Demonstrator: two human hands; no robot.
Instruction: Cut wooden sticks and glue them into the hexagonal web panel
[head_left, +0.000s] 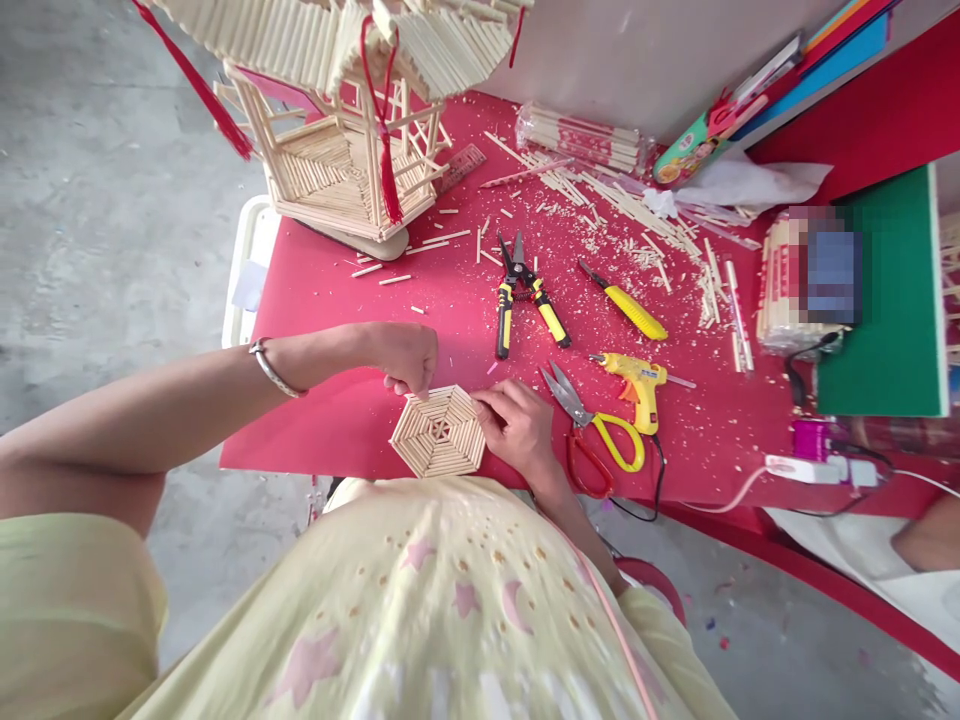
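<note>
A hexagonal panel of thin wooden sticks [438,432], laid in rings around a small centre, lies at the front edge of the red table. My right hand [517,428] pinches its right upper corner between thumb and fingers. Curled into a fist, my left hand [409,357] is at the panel's upper left edge; what its fingers hold, if anything, is hidden. Just right of my right hand lie scissors [598,425] with one red and one yellow handle. A yellow glue gun [637,388] rests beyond them.
A stick-built pavilion [337,165] with red tassels stands at the back left. Yellow-black pliers [523,290] and a yellow utility knife [630,308] lie mid-table. Loose sticks [637,215] and scraps cover the back right. A power strip [806,468] sits at right, near another person's arm [930,535].
</note>
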